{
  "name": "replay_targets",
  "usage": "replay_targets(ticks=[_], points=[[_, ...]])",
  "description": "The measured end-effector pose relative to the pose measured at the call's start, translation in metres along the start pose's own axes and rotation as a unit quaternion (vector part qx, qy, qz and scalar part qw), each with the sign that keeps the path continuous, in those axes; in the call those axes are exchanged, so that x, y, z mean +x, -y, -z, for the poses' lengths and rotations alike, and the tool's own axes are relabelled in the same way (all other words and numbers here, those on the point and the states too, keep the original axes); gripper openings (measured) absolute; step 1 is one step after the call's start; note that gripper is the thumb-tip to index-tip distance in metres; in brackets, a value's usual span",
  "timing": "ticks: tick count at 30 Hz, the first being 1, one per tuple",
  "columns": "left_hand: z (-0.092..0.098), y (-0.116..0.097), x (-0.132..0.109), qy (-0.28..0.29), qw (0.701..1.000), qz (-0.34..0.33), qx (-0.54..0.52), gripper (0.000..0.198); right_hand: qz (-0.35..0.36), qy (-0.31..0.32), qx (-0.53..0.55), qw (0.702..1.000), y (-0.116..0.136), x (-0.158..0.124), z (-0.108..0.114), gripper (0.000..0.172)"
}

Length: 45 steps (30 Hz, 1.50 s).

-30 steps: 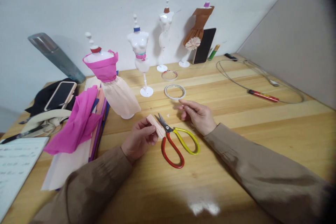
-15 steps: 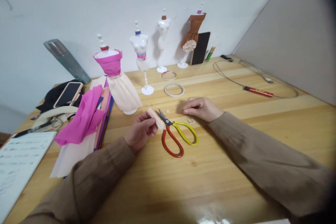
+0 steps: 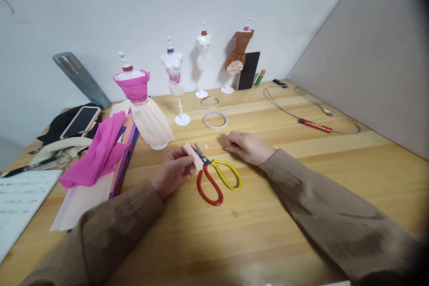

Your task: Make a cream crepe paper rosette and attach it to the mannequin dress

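My left hand (image 3: 174, 167) is closed in a pinch on a pale pink strip of folded fabric (image 3: 194, 157). Right beside that strip lie scissors (image 3: 206, 161) with one red and one yellow handle, their blades slightly apart. My right hand (image 3: 250, 147) rests low over the table beyond the scissors, fingers curled together. A tiny pale tip shows at its fingertips; what it belongs to is too small to name. Between the two hands, a small white scrap (image 3: 206, 146) lies on the wood.
Small mannequins stand along the wall, one in a pink-and-cream dress (image 3: 150, 118), another in a brown dress (image 3: 239, 47). Two tape rolls, one nearer (image 3: 215, 120), lie before them. Left are pink fabric (image 3: 95, 156), a phone (image 3: 81, 121) and a bottle (image 3: 82, 79); right, a cable (image 3: 278, 105).
The view has shifted, so the things on the table appear lower and further left. My right fingers have curled in more, and the small bit beside that hand no longer shows.
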<state>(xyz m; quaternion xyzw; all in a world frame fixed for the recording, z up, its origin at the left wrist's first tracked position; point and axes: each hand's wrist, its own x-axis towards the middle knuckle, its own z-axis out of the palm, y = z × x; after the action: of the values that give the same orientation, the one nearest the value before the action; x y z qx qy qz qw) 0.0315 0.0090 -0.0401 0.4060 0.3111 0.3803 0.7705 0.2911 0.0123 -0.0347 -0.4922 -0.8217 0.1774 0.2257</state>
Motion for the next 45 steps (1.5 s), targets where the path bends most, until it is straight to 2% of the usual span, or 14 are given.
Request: replay_targets(ticks=[4, 8, 11, 13, 16, 18, 24, 27, 30, 33, 36, 39, 42, 45], points=[[-0.013, -0.007, 0.006, 0.021, 0.999, -0.013, 0.029, 0.022, -0.069, -0.063, 0.031, 0.995, -0.013, 0.005, -0.001, 0.013], [-0.034, -0.025, 0.020, 0.049, 0.995, -0.034, 0.078, 0.017, -0.104, -0.098, 0.075, 0.987, -0.017, 0.013, 0.003, 0.028], [-0.050, -0.042, 0.032, 0.042, 0.991, -0.036, 0.120, 0.017, -0.129, -0.102, 0.071, 0.984, -0.014, 0.020, 0.010, 0.036], [-0.057, -0.052, 0.039, 0.040, 0.987, -0.035, 0.150, 0.018, -0.129, -0.046, 0.075, 0.988, -0.009, 0.022, 0.019, 0.038], [-0.064, -0.064, 0.045, 0.053, 0.978, -0.047, 0.194, 0.014, -0.092, 0.123, 0.111, 0.982, 0.001, 0.018, 0.038, 0.021], [-0.067, -0.069, 0.046, 0.052, 0.971, -0.064, 0.224, 0.010, -0.072, 0.155, 0.124, 0.977, 0.009, 0.014, 0.051, 0.020], [-0.074, -0.072, 0.043, 0.035, 0.948, -0.118, 0.293, 0.008, -0.024, 0.008, 0.059, 0.998, 0.036, 0.009, 0.078, 0.031], [-0.077, -0.073, 0.037, 0.013, 0.896, -0.216, 0.387, 0.014, 0.042, -0.116, 0.044, 0.991, 0.056, 0.009, 0.087, 0.040], [-0.080, -0.075, 0.026, -0.027, 0.796, -0.313, 0.517, 0.015, 0.090, -0.155, 0.007, 0.984, 0.077, 0.009, 0.088, 0.054], [-0.082, -0.076, 0.018, -0.046, 0.719, -0.359, 0.593, 0.015, 0.113, -0.192, -0.031, 0.974, 0.092, 0.012, 0.081, 0.050], [-0.082, -0.075, 0.014, -0.047, 0.680, -0.383, 0.624, 0.014, 0.138, -0.214, -0.054, 0.965, 0.099, 0.014, 0.072, 0.030], [-0.081, -0.074, 0.015, -0.052, 0.662, -0.391, 0.637, 0.013, 0.157, -0.223, -0.065, 0.960, 0.102, 0.015, 0.066, 0.007], [-0.081, -0.075, 0.014, -0.058, 0.629, -0.409, 0.658, 0.012, 0.164, -0.240, -0.083, 0.953, 0.101, 0.014, 0.065, 0.008], [-0.083, -0.080, 0.011, -0.072, 0.559, -0.435, 0.702, 0.008, 0.172, -0.255, -0.082, 0.948, 0.098, 0.014, 0.065, 0.010]])
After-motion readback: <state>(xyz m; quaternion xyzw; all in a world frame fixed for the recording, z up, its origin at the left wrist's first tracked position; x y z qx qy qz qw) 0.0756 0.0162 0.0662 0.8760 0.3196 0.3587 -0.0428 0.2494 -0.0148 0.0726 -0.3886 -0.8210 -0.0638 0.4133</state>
